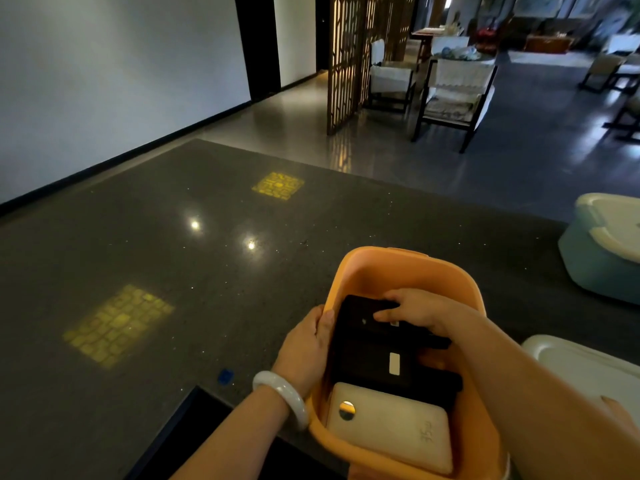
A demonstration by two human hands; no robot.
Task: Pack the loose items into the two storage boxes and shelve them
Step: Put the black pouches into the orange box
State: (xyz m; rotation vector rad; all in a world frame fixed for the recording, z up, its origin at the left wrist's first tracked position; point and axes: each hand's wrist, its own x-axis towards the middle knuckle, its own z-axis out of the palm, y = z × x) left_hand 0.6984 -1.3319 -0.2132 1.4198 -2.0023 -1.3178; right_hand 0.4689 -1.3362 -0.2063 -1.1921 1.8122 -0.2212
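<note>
While the left hand (pixel 308 344) grips the orange box's (pixel 408 271) rim, the right hand (pixel 415 311) curls onto a black case (pixel 363 344) inside it; a white device (pixel 391 429) lies just below.

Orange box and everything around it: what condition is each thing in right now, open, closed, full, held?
Orange box: open, lid off, partly filled.
Black items: lying inside the orange box.
White device: lying inside the box, nearest the person.
Left hand: grips the box's left rim.
Right hand: holds the top black item.
Teal box: lid on.
White lid: lying loose on the counter.
</note>
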